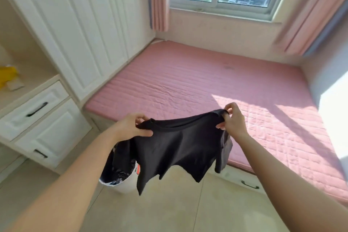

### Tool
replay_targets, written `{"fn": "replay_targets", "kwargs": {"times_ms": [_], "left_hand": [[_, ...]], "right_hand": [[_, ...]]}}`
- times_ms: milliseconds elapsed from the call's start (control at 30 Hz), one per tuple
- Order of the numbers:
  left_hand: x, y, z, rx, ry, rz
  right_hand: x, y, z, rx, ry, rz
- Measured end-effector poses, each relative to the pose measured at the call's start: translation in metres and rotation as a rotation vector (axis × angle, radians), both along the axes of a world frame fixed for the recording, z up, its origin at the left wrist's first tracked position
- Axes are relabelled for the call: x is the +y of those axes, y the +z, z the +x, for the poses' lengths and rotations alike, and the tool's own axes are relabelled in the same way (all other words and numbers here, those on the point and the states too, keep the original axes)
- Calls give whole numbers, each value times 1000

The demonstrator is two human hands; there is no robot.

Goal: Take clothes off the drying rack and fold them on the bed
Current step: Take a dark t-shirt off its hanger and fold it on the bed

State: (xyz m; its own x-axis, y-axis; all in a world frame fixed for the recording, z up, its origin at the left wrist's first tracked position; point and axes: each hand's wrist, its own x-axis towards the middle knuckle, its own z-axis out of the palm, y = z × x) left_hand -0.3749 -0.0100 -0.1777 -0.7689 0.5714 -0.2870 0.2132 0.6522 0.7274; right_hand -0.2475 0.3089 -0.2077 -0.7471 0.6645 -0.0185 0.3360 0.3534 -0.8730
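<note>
A black T-shirt (178,143) hangs spread out in the air, held up by its two shoulders with the round neckline sagging between them. The cloth is plain and dark, creased into soft folds, and its lower hem and one short sleeve dangle in uneven points above the tiled floor (178,207). The left hand (131,127) pinches the left shoulder of the shirt between thumb and curled fingers (230,106), and the right hand (232,120) pinches the other shoulder the same way, a little higher. The shirt is just in front of the near edge of the bed (197,84), which wears a pink quilted cover lit by a sun patch on its right side. Below the shirt and partly hidden by it, a white round bin (125,186) stands on the floor; something dark and patterned fills its mouth, but what it is cannot be told. On the left, the white drawers (35,107) are closed.
</note>
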Motion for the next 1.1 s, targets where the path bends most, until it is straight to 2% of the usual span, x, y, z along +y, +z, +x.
{"fn": "replay_targets", "kwargs": {"times_ms": [133, 233, 300, 400, 467, 567, 667, 733, 933, 1100], "left_hand": [[36, -24, -30, 61, -186, -265], [67, -39, -53, 145, -138, -255], [90, -42, -62, 223, -95, -195], [125, -45, -76, 528, -29, -299], [144, -50, -86, 634, 29, -358], [185, -65, -106, 551, 102, -248], [229, -81, -124, 264, 232, -5], [255, -89, -134, 176, 313, 97], [327, -106, -177, 324, 387, 107], [385, -129, -251, 314, 384, 139]], "right_hand": [[26, 0, 12, -60, -96, 31], [47, -3, 13, -56, -174, 77], [62, -8, 9, -51, -233, 211], [92, -15, 2, -49, -306, 336], [113, -22, -3, -51, -334, 337], [154, -39, -17, -51, -351, 311], [191, -52, -37, -52, -334, 268], [214, -59, -51, -63, -319, 261], [276, -72, -106, -64, -347, 241], [327, -88, -174, -69, -395, 261]]}}
